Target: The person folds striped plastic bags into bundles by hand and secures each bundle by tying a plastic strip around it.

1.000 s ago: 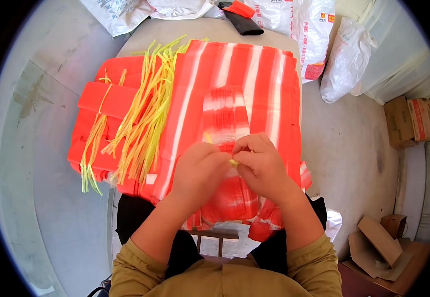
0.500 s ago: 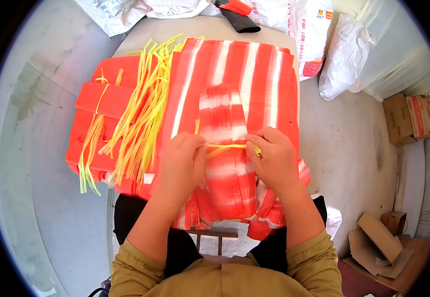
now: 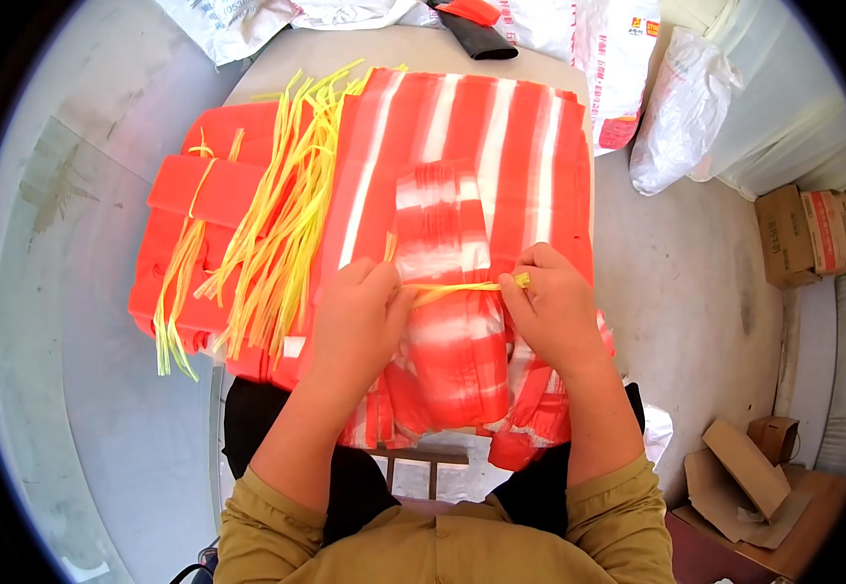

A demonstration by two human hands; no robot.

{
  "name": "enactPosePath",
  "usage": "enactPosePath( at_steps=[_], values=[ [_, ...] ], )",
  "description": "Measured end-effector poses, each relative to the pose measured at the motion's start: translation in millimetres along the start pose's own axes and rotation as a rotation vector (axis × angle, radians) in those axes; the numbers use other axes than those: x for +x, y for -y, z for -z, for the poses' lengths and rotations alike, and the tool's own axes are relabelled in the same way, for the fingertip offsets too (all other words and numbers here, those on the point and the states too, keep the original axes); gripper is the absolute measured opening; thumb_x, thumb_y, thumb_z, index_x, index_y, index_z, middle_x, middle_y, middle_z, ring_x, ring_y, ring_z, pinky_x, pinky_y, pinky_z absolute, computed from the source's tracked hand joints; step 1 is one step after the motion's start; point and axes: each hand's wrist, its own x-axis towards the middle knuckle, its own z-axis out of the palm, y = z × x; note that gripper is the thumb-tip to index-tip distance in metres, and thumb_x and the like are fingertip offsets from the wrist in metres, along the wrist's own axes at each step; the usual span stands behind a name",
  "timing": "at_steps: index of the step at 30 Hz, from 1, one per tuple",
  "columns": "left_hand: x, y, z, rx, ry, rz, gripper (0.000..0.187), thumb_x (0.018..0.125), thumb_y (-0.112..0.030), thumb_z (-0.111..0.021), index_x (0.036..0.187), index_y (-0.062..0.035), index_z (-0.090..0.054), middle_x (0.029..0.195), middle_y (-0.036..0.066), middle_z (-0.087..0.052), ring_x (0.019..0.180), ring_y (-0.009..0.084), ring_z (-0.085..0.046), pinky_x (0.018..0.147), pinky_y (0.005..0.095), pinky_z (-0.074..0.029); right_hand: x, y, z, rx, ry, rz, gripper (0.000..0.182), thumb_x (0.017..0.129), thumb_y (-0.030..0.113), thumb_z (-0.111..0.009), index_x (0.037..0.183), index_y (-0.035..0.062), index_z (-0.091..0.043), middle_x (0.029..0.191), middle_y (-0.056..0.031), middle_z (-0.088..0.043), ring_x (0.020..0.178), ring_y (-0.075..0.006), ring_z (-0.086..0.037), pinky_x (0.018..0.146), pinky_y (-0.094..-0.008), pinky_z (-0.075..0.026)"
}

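Note:
A folded red-and-white striped bundle (image 3: 452, 360) lies on a stack of striped sheets (image 3: 515, 136). Across its middle runs a yellow strip (image 3: 457, 288). My left hand (image 3: 360, 311) pinches the strip at the bundle's left side, and my right hand (image 3: 551, 307) pinches its other end on the right, with a short tip showing past the fingers. Many loose yellow strips (image 3: 292, 204) lie left of the stack, over folded red material (image 3: 219, 190) that has another bunch of yellow strips around it.
White printed sacks (image 3: 613, 68) stand behind the table (image 3: 326, 63), and a black item (image 3: 478, 37) lies at its back edge. Another white sack (image 3: 681, 112) is on the floor at the right. Cardboard boxes (image 3: 805, 236) and opened cardboard (image 3: 739, 477) are farther right.
My right hand has moved a little to the right with its end of the yellow strip, so more of the strip spans the bundle. My left hand has barely moved.

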Motion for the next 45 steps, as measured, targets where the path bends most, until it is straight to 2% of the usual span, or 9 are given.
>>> enactPosePath(
  at_steps=[5, 14, 20, 22, 28, 34, 37, 40, 45],
  values=[
    [0.9, 2.3, -1.5, -0.007, 0.005, 0.012, 0.024, 0.086, -0.013, -0.079, 0.081, -0.0022, -0.059, 0.080, 0.015, -0.059, 0.078, 0.0368, -0.061, 0.068, 0.0483, -0.047, 1.2, -3.9, 1.8, 0.010, 0.049, -0.029, 0.023, 0.091, 0.014, -0.072, 0.075, -0.0015, -0.066, 0.092, -0.0119, -0.065, 0.080, -0.0326, -0.066, 0.070, -0.0421, -0.055],
    [-0.4, -0.7, -4.5, 0.080, -0.007, -0.022, 0.027, 0.083, -0.018, -0.084, 0.084, -0.0038, -0.061, 0.084, 0.014, -0.059, 0.082, 0.0360, -0.061, 0.070, 0.0476, -0.049, 1.0, 15.1, -10.2, 1.015, 0.264, -0.472, 0.030, 0.103, 0.016, -0.062, 0.080, -0.0020, -0.068, 0.082, -0.0029, -0.066, 0.070, -0.0081, -0.055, 0.062, -0.0270, -0.044],
    [-1.2, 5.2, -6.1, 0.048, -0.119, -0.177, 0.019, 0.082, -0.012, -0.083, 0.087, -0.0039, -0.066, 0.082, 0.012, -0.060, 0.079, 0.0330, -0.061, 0.068, 0.0441, -0.048, 7.2, 24.4, -0.5, 0.545, 0.349, -0.302, 0.024, 0.102, 0.018, -0.065, 0.088, -0.0015, -0.071, 0.073, -0.0015, -0.063, 0.067, -0.0075, -0.055, 0.059, -0.0282, -0.045],
    [0.3, -0.7, -1.8, 0.004, -0.143, -0.262, 0.016, 0.082, -0.004, -0.083, 0.086, -0.0029, -0.068, 0.081, 0.011, -0.061, 0.074, 0.0274, -0.060, 0.065, 0.0382, -0.047, 5.6, 24.0, -2.3, 0.483, 0.367, -0.263, 0.018, 0.097, 0.018, -0.070, 0.090, 0.0017, -0.073, 0.078, -0.0075, -0.066, 0.070, -0.0169, -0.061, 0.065, -0.0330, -0.049],
    [-9.7, -12.5, 5.4, -0.695, 0.236, 0.182, 0.008, 0.088, -0.002, -0.080, 0.094, 0.0007, -0.076, 0.085, 0.005, -0.068, 0.071, 0.0108, -0.058, 0.063, 0.0279, -0.045, -1.6, 27.6, -11.1, 0.339, 0.256, -0.047, 0.009, 0.090, 0.015, -0.076, 0.094, 0.0061, -0.074, 0.087, -0.0106, -0.071, 0.078, -0.0286, -0.069, 0.070, -0.0395, -0.055],
    [-7.1, -8.6, 0.9, -0.928, 0.258, -0.087, 0.024, 0.090, 0.000, -0.078, 0.114, 0.0002, -0.077, 0.103, 0.009, -0.069, 0.080, 0.0118, -0.059, 0.073, 0.0277, -0.048, -2.8, 22.0, -16.6, 0.259, 0.185, 0.080, 0.009, 0.091, 0.011, -0.074, 0.098, 0.0070, -0.074, 0.091, -0.0110, -0.072, 0.083, -0.0317, -0.071, 0.072, -0.0412, -0.056],
    [-4.9, -17.5, 8.2, -0.727, 0.209, 0.141, 0.041, 0.085, -0.001, -0.081, 0.125, -0.0026, -0.074, 0.121, 0.013, -0.066, 0.090, 0.0178, -0.062, 0.079, 0.0318, -0.051, -3.8, 17.3, -18.7, 0.349, 0.192, 0.105, 0.011, 0.092, 0.011, -0.072, 0.102, 0.0075, -0.073, 0.093, -0.0105, -0.072, 0.082, -0.0320, -0.071, 0.072, -0.0413, -0.056],
    [-4.3, -17.2, -6.1, -0.204, 0.049, -0.169, 0.055, 0.079, -0.002, -0.084, 0.133, -0.0070, -0.071, 0.129, 0.014, -0.063, 0.099, 0.0256, -0.062, 0.086, 0.0369, -0.051, -3.8, 17.3, -13.9, 0.376, 0.246, 0.143, 0.006, 0.096, 0.009, -0.069, 0.101, 0.0057, -0.070, 0.091, -0.0114, -0.070, 0.080, -0.0318, -0.069, 0.072, -0.0387, -0.055],
    [-6.2, -19.8, -11.8, -0.095, -0.074, -0.219, 0.029, 0.075, -0.006, -0.088, 0.103, -0.0093, -0.080, 0.128, 0.011, -0.063, 0.110, 0.0284, -0.056, 0.091, 0.0398, -0.049, -2.7, 21.0, -9.6, 0.388, 0.284, 0.094, 0.007, 0.100, 0.008, -0.068, 0.097, 0.0032, -0.064, 0.089, -0.0118, -0.068, 0.081, -0.0249, -0.069, 0.072, -0.0359, -0.054]
  ],
)
